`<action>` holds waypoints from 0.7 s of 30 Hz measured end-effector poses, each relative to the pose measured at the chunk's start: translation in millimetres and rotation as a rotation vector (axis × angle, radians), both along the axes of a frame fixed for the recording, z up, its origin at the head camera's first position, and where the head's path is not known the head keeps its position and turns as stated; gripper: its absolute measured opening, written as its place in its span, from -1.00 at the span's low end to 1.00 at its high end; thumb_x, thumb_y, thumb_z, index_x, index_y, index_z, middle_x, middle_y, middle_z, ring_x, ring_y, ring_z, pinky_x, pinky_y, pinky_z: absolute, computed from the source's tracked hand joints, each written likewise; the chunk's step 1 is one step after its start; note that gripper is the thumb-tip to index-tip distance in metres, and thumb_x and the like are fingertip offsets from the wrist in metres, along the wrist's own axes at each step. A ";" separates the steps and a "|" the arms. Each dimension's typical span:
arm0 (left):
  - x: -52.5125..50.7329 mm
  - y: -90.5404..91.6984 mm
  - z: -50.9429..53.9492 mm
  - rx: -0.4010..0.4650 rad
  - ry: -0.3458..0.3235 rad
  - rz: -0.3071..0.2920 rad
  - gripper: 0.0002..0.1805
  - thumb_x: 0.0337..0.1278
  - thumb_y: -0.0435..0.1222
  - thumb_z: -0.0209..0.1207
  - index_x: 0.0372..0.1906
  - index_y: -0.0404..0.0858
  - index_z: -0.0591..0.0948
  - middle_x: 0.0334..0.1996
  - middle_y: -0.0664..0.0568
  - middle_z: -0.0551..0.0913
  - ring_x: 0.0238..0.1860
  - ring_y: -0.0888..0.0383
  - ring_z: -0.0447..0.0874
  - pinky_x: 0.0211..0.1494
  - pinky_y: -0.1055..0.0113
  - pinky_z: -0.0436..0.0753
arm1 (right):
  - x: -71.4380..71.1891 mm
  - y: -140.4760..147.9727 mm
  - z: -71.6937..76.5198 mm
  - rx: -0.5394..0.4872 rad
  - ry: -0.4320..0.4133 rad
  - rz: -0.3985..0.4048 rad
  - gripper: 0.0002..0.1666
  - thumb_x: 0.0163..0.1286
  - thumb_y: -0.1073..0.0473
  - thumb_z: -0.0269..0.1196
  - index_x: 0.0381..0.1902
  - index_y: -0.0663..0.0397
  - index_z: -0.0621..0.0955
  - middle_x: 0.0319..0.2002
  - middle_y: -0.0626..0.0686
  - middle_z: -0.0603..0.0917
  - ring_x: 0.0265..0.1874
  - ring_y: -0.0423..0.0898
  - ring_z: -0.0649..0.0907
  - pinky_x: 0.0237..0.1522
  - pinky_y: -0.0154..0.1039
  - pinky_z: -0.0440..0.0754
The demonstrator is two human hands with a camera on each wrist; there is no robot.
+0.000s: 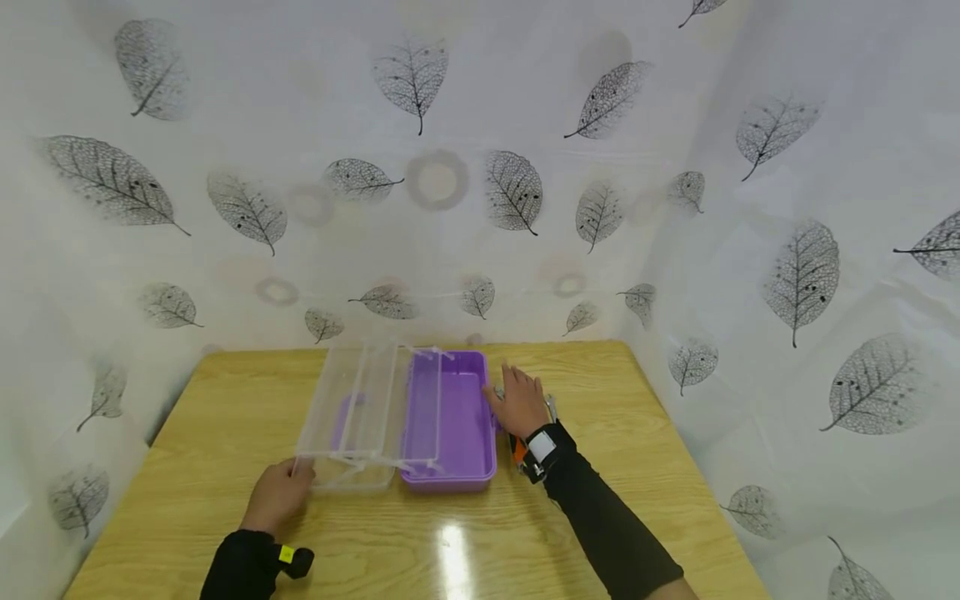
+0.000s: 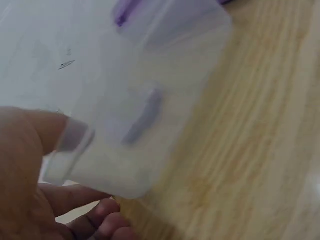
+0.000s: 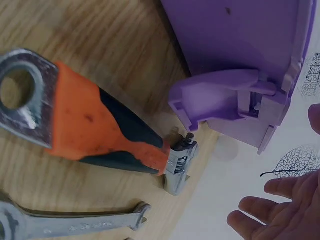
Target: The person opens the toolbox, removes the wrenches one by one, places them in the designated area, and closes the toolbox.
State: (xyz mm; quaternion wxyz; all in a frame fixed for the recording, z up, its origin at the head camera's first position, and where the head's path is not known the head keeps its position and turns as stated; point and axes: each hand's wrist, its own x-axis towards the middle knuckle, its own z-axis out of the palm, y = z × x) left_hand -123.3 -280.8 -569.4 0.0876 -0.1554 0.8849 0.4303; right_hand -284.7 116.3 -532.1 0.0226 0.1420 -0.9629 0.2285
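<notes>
A purple toolbox (image 1: 461,417) stands open on the table, its clear plastic lid (image 1: 318,417) swung out to the left with clear tray sections overlapping it. My left hand (image 1: 277,496) pinches the lid's near left corner. In the left wrist view the thumb (image 2: 45,130) lies over the clear plastic and fingers are beneath it. Beside the box's right wall is my right hand (image 1: 522,406), fingers extended and holding nothing. Below its palm lie an adjustable wrench (image 3: 110,125) with an orange and black handle and a silver wrench (image 3: 80,225). A purple latch (image 3: 220,95) sticks out from the box.
The wooden table (image 1: 600,392) runs back to a white leaf-printed curtain (image 1: 450,250), which also hangs at both sides. A purple handle (image 1: 345,421) shows through the clear lid.
</notes>
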 end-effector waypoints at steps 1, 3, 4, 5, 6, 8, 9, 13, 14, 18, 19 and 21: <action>0.2 0.3 -0.1 -0.020 0.012 -0.001 -0.43 0.59 -0.05 -0.06 0.18 -0.51 0.58 -0.11 -0.30 0.65 -0.06 -0.21 0.58 -0.04 0.01 0.59 | 0.6 0.1 -1.5 -0.013 -0.001 -0.002 -0.14 0.62 -0.23 0.06 0.58 0.26 0.26 0.49 0.36 0.36 0.49 0.32 0.34 0.59 0.33 0.05; 1.9 1.1 1.4 -0.015 0.009 0.018 -0.39 0.62 -0.01 -0.13 0.20 -0.52 0.55 -0.12 -0.29 0.63 -0.04 -0.25 0.57 0.00 -0.06 0.59 | 1.7 0.5 -3.5 -0.040 -0.007 -0.005 -0.13 0.63 -0.24 0.04 0.60 0.24 0.23 0.48 0.36 0.37 0.49 0.31 0.34 0.59 0.31 0.05; 3.1 1.9 3.3 -0.005 0.005 0.032 -0.34 0.64 0.04 -0.19 0.23 -0.51 0.52 -0.06 -0.33 0.62 0.04 -0.31 0.55 0.09 -0.16 0.59 | 2.3 0.6 -4.0 -0.063 -0.008 -0.004 -0.13 0.63 -0.24 0.05 0.60 0.26 0.23 0.48 0.36 0.37 0.48 0.32 0.35 0.58 0.30 0.09; 4.1 2.6 5.3 0.016 -0.002 0.046 -0.28 0.66 0.08 -0.25 0.31 -0.50 0.47 0.05 -0.38 0.59 0.16 -0.37 0.51 0.22 -0.26 0.54 | 3.2 0.8 -4.3 -0.088 -0.013 -0.001 -0.13 0.63 -0.22 0.05 0.60 0.26 0.21 0.47 0.38 0.37 0.47 0.33 0.35 0.57 0.30 0.13; 5.2 3.5 8.3 0.040 -0.005 0.064 -0.24 0.66 0.12 -0.32 0.37 -0.49 0.41 0.16 -0.41 0.54 0.25 -0.39 0.44 0.32 -0.33 0.45 | 4.2 0.9 -4.5 -0.109 -0.020 0.001 -0.13 0.63 -0.22 0.04 0.61 0.27 0.20 0.47 0.38 0.37 0.47 0.34 0.36 0.56 0.29 0.18; 6.1 5.1 15.3 0.083 0.005 0.089 -0.18 0.65 0.16 -0.41 0.52 -0.45 0.26 0.36 -0.44 0.39 0.42 -0.43 0.27 0.47 -0.40 0.25 | 6.0 1.4 -4.8 -0.144 -0.042 0.008 -0.13 0.65 -0.21 0.02 0.62 0.26 0.16 0.47 0.40 0.35 0.46 0.35 0.36 0.52 0.28 0.26; 5.6 5.9 19.4 0.107 0.015 0.101 -0.16 0.64 0.18 -0.45 0.56 -0.43 0.21 0.39 -0.44 0.35 0.43 -0.42 0.25 0.48 -0.40 0.23 | 6.6 1.7 -5.4 -0.153 -0.052 0.009 -0.13 0.66 -0.21 0.00 0.62 0.26 0.15 0.48 0.40 0.35 0.46 0.35 0.36 0.50 0.28 0.30; 1.6 9.8 39.7 0.175 0.080 0.118 -0.13 0.61 0.23 -0.47 0.66 -0.33 -0.02 0.47 -0.44 0.28 0.44 -0.39 0.28 0.48 -0.35 0.29 | 8.3 3.4 -7.1 -0.183 -0.085 0.004 -0.15 0.67 -0.22 -0.04 0.63 0.23 0.14 0.49 0.39 0.32 0.46 0.34 0.36 0.48 0.28 0.34; 0.5 11.1 45.1 0.184 0.105 0.125 -0.12 0.60 0.24 -0.45 0.67 -0.31 -0.03 0.45 -0.44 0.29 0.41 -0.38 0.34 0.45 -0.33 0.34 | 8.3 3.9 -7.9 -0.189 -0.085 0.005 -0.15 0.67 -0.22 -0.05 0.63 0.24 0.15 0.49 0.39 0.32 0.46 0.35 0.36 0.47 0.29 0.34; -4.5 19.4 70.8 0.176 0.208 0.144 -0.07 0.55 0.27 -0.17 0.68 -0.26 0.00 0.50 -0.42 0.23 0.42 -0.36 0.32 0.40 -0.29 0.39 | 8.3 5.8 -11.4 -0.212 -0.080 0.020 -0.15 0.68 -0.21 -0.05 0.59 0.32 0.19 0.46 0.44 0.33 0.43 0.38 0.38 0.45 0.31 0.37; -5.8 23.0 78.3 0.169 0.235 0.140 -0.06 0.53 0.26 -0.09 0.68 -0.26 0.02 0.50 -0.41 0.23 0.41 -0.35 0.33 0.39 -0.28 0.41 | 8.0 6.3 -12.6 -0.217 -0.081 0.023 -0.15 0.68 -0.21 -0.06 0.59 0.33 0.19 0.46 0.44 0.33 0.43 0.38 0.38 0.44 0.31 0.37; -8.4 31.8 92.4 0.144 0.298 0.115 -0.04 0.47 0.23 0.07 0.66 -0.28 0.09 0.51 -0.39 0.23 0.39 -0.32 0.33 0.35 -0.26 0.46 | 7.7 6.7 -13.8 -0.234 -0.087 0.022 -0.16 0.69 -0.21 -0.07 0.57 0.36 0.21 0.46 0.45 0.33 0.43 0.39 0.38 0.44 0.30 0.37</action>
